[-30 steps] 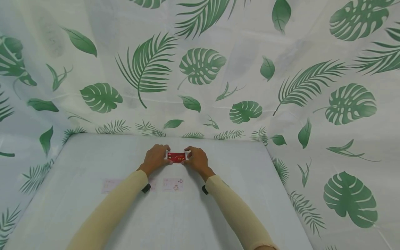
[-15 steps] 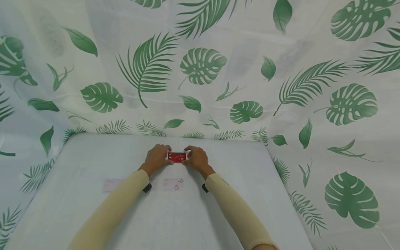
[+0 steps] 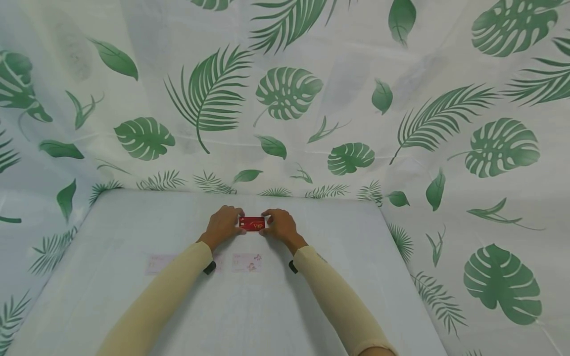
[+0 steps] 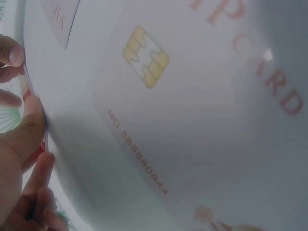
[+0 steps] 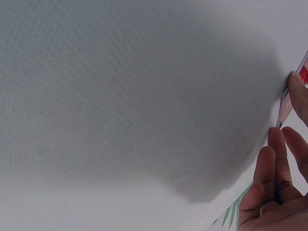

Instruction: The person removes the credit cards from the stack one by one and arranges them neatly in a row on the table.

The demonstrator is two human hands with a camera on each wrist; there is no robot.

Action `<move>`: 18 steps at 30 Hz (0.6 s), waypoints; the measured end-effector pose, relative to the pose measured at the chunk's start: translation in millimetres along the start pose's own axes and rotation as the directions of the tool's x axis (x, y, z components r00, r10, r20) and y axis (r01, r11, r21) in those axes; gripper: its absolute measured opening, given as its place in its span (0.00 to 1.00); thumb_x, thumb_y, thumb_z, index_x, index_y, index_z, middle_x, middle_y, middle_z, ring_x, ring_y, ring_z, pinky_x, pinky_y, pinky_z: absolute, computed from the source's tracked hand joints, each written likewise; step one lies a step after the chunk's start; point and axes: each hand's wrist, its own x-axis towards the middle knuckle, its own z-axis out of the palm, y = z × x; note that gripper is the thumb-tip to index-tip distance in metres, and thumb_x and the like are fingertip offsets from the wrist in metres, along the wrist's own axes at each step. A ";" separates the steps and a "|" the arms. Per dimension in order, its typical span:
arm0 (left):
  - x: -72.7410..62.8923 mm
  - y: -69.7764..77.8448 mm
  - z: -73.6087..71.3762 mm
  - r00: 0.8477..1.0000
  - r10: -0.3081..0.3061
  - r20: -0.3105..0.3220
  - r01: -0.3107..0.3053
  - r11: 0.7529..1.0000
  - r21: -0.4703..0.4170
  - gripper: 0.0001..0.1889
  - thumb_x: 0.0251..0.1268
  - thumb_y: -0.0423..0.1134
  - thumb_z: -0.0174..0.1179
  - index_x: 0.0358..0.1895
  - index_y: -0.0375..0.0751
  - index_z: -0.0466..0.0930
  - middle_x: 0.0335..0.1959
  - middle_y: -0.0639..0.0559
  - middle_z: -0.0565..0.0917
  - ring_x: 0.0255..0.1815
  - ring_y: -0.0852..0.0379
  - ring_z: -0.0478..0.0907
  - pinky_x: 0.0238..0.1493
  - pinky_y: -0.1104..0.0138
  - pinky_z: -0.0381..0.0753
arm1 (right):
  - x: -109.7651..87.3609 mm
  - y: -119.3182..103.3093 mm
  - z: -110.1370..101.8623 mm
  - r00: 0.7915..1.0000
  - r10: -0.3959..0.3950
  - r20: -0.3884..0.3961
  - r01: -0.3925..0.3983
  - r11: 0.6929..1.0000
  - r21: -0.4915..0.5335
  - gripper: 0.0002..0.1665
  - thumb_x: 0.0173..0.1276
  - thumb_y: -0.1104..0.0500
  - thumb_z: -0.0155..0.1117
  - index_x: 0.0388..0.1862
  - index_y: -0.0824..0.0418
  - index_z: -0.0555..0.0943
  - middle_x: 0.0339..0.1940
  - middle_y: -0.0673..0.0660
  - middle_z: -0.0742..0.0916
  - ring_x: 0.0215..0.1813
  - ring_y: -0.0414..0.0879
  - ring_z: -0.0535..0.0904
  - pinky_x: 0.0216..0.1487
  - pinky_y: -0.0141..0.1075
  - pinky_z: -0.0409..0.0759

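Note:
Near the far side of the white table, a red VIP card lies between the two hands in the head view. My left hand pinches its left end between thumb and fingers. At the right end, my right hand pinches it the same way. The left wrist view shows the card as a thin edge along the left hand. A similar thin edge appears beside the right hand in the right wrist view. The fingers cover the card's ends.
Nearer the body, a pale pink card lies on the white table. Another pale pink card is partly hidden by the left sleeve. Close up, one card shows a gold chip and number. Leaf-printed white sheeting surrounds the table.

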 end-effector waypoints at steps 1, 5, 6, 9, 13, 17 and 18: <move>0.2 -0.4 0.5 1.000 0.001 0.000 -0.001 1.000 -0.002 0.28 0.60 0.50 0.80 0.60 0.42 0.84 0.40 0.48 0.85 0.47 0.50 0.77 0.52 0.55 0.83 | 0.0 0.2 0.3 1.000 -0.001 0.002 0.001 1.000 -0.004 0.31 0.63 0.52 0.84 0.65 0.50 0.85 0.48 0.54 0.90 0.51 0.49 0.82 0.62 0.47 0.81; 0.3 -1.6 2.1 1.000 0.005 -0.013 -0.006 1.000 -0.014 0.27 0.59 0.50 0.80 0.59 0.42 0.84 0.39 0.48 0.85 0.47 0.50 0.77 0.51 0.55 0.83 | 0.1 0.2 0.9 1.000 -0.005 0.006 0.005 1.000 -0.003 0.30 0.63 0.53 0.83 0.64 0.50 0.86 0.48 0.55 0.89 0.51 0.49 0.82 0.62 0.47 0.81; 0.2 -1.7 2.5 1.000 0.007 -0.017 -0.007 1.000 -0.019 0.27 0.59 0.49 0.80 0.59 0.42 0.84 0.39 0.48 0.85 0.47 0.50 0.77 0.51 0.55 0.83 | -0.1 0.1 0.9 1.000 -0.004 0.006 0.004 1.000 0.001 0.30 0.63 0.53 0.83 0.64 0.51 0.86 0.48 0.55 0.89 0.50 0.49 0.82 0.62 0.47 0.81; 0.0 -1.6 3.2 1.000 0.008 -0.025 -0.009 1.000 -0.026 0.27 0.59 0.49 0.80 0.59 0.43 0.84 0.39 0.49 0.85 0.47 0.50 0.76 0.51 0.56 0.83 | -1.0 0.0 0.5 1.000 -0.002 0.006 0.002 1.000 0.016 0.29 0.63 0.53 0.83 0.63 0.51 0.85 0.48 0.55 0.89 0.50 0.49 0.81 0.61 0.47 0.81; 0.4 -2.0 4.5 0.999 0.015 -0.035 -0.016 0.999 -0.031 0.27 0.59 0.48 0.80 0.58 0.42 0.83 0.39 0.49 0.84 0.47 0.50 0.76 0.50 0.56 0.83 | -1.7 0.7 0.5 1.000 -0.001 0.005 0.001 1.000 0.029 0.29 0.63 0.53 0.83 0.63 0.51 0.84 0.47 0.55 0.89 0.50 0.49 0.81 0.61 0.47 0.81; 2.1 -2.5 6.0 0.999 0.014 -0.042 -0.015 0.999 -0.036 0.27 0.59 0.47 0.81 0.57 0.42 0.82 0.39 0.49 0.84 0.46 0.51 0.76 0.49 0.56 0.82 | -1.7 1.5 1.2 1.000 -0.013 0.000 0.013 0.999 0.045 0.29 0.63 0.54 0.83 0.62 0.52 0.84 0.46 0.54 0.89 0.50 0.49 0.81 0.61 0.47 0.80; 2.6 -2.5 6.3 0.999 0.012 -0.043 -0.013 0.999 -0.040 0.27 0.59 0.47 0.81 0.57 0.42 0.82 0.39 0.49 0.84 0.46 0.51 0.76 0.49 0.56 0.82 | -1.7 1.7 1.3 1.000 -0.020 -0.002 0.020 0.999 0.049 0.28 0.64 0.55 0.82 0.62 0.52 0.83 0.46 0.54 0.89 0.50 0.49 0.81 0.62 0.48 0.80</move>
